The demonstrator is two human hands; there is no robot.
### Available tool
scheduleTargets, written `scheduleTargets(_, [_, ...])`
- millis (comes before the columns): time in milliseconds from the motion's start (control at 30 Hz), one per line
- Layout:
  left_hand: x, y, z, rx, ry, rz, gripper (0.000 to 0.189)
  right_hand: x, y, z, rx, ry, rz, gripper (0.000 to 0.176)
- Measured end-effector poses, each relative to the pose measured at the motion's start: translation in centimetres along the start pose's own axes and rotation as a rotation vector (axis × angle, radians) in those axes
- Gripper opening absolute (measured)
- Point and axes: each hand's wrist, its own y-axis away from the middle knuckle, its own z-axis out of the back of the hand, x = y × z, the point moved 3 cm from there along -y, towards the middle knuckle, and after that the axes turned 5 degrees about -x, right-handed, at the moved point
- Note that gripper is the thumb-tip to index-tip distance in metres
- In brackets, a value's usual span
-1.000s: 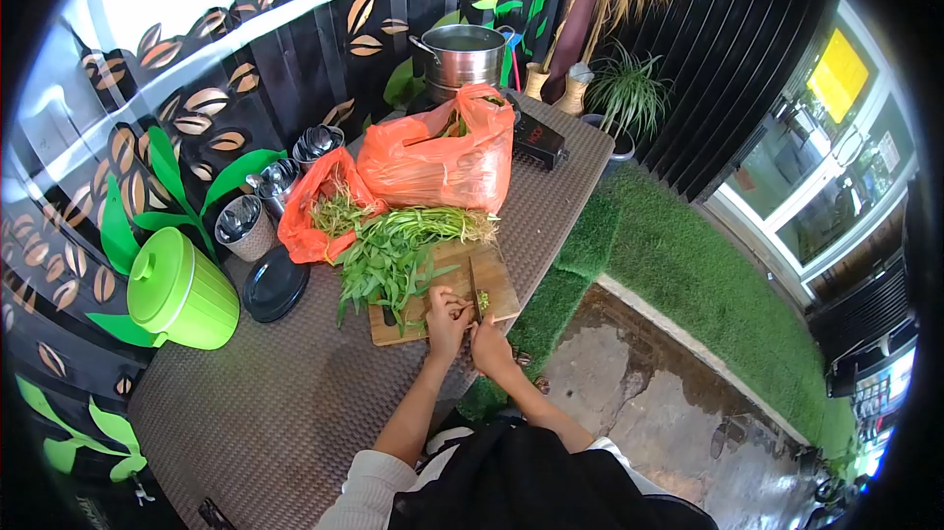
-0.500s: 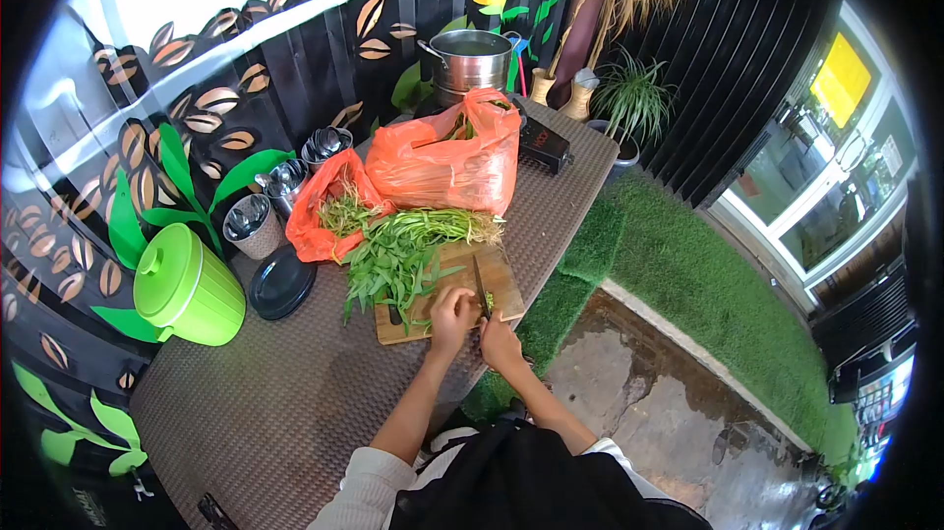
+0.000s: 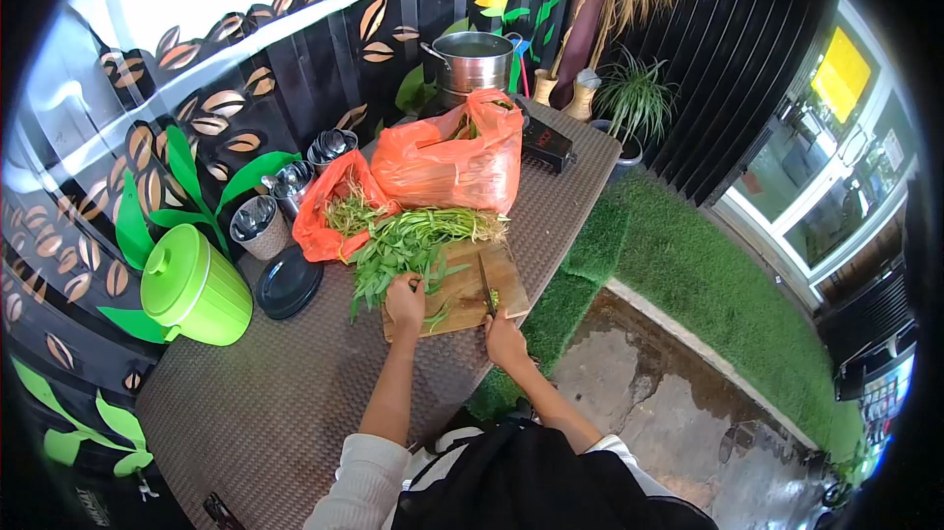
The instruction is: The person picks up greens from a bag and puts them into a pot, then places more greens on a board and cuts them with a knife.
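My right hand (image 3: pixel 506 340) grips the handle of a kitchen knife (image 3: pixel 485 284), whose blade points away from me over the right part of the wooden cutting board (image 3: pixel 459 289). Small chopped green pieces (image 3: pixel 494 296) lie beside the blade. At the board's left edge, my left hand (image 3: pixel 404 304) is closed, its fingertips against the leaves; what it holds is hidden. A bunch of long-stemmed leafy greens (image 3: pixel 398 247), resembling water spinach, lies across the board's far side with its roots to the right. A few loose leaves rest near my left hand.
Behind the greens stand a large orange plastic bag (image 3: pixel 452 168) and a smaller orange bag (image 3: pixel 332 225) with rooty stems. To the left are black plates (image 3: pixel 288 282), a green lidded bucket (image 3: pixel 197 284) and cutlery cups (image 3: pixel 260 227). A steel pot (image 3: pixel 472 63) stands at the back.
My left hand has moved left, away from the knife, to the leaves at the board's edge. My right hand keeps the knife in nearly the same place.
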Motion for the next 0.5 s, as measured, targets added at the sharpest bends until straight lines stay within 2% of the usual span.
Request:
scheduleTargets(100, [-0.4,-0.4,0.6,-0.055,0.042,-0.040,0.010,0.1,0.0,0.2,0.005,0.005,-0.008,0.036])
scheduleTargets(167, [-0.4,-0.9,1.0,-0.115,0.283,-0.026,0.009,-0.1,-0.1,0.0,0.009,0.003,-0.011,0.037])
scheduleTargets(300, [-2.3,-0.9,2.8,-0.228,0.405,-0.088,0.008,-0.2,-0.2,-0.2,0.017,0.016,-0.022,0.038])
scheduleTargets(367, [-3.0,-0.7,2.9,-0.256,0.799,-0.115,0.008,-0.4,-0.2,-0.4,-0.019,0.010,0.000,0.038])
scheduleTargets(400, [-3.5,-0.4,2.9,-0.255,0.799,-0.114,0.008,-0.3,-0.2,-0.3,-0.056,0.004,0.021,0.038])
scheduleTargets(467, [-4.4,0.5,2.5,-0.182,1.069,-0.075,0.005,-0.4,-0.1,-0.2,-0.051,-0.001,0.023,0.038])
scheduleTargets(500, [-4.6,1.1,2.1,-0.181,1.068,-0.075,0.005,-0.4,-0.1,-0.2,-0.047,-0.006,0.026,0.039])
